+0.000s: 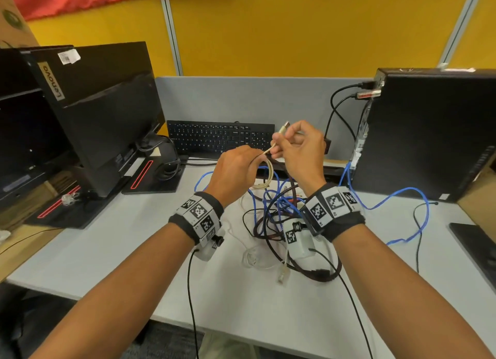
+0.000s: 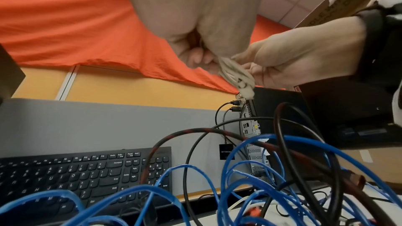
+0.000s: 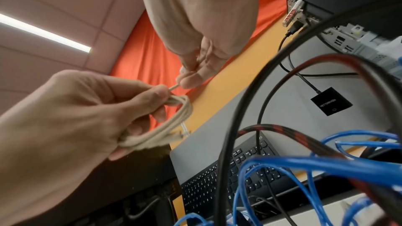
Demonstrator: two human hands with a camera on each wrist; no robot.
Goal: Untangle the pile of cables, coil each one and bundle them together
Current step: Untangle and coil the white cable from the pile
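Both hands are held raised above the surface (image 1: 112,251), in front of the keyboard (image 1: 220,138). The beige cable (image 1: 269,174) is gathered in several loops in the left hand (image 1: 234,170); its fingers (image 3: 139,102) are curled round the coil, as seen in the right wrist view. The free end of the cable, with its plug (image 1: 284,127) pointing up, is pinched between thumb and fingers of the right hand (image 1: 300,150); a short taut length runs between the two hands, which are nearly touching. The lower part of the coil hangs just above the pile (image 1: 279,213), a tangle of blue, black, red-black braided and white cables lying on the surface below and between the wrists. One blue cable (image 1: 402,195) trails right from the pile, toward the right edge and along the foot of the tower PC (image 1: 429,133). Room to the left is bounded by the monitor (image 1: 107,117) and its stand base (image 1: 153,178); to the right by the tower PC; at the back by the keyboard and a grey partition (image 1: 255,98). A bare stretch of surface lies between the pile and the near edge, crossed only by the two black wrist-camera leads (image 1: 191,291).
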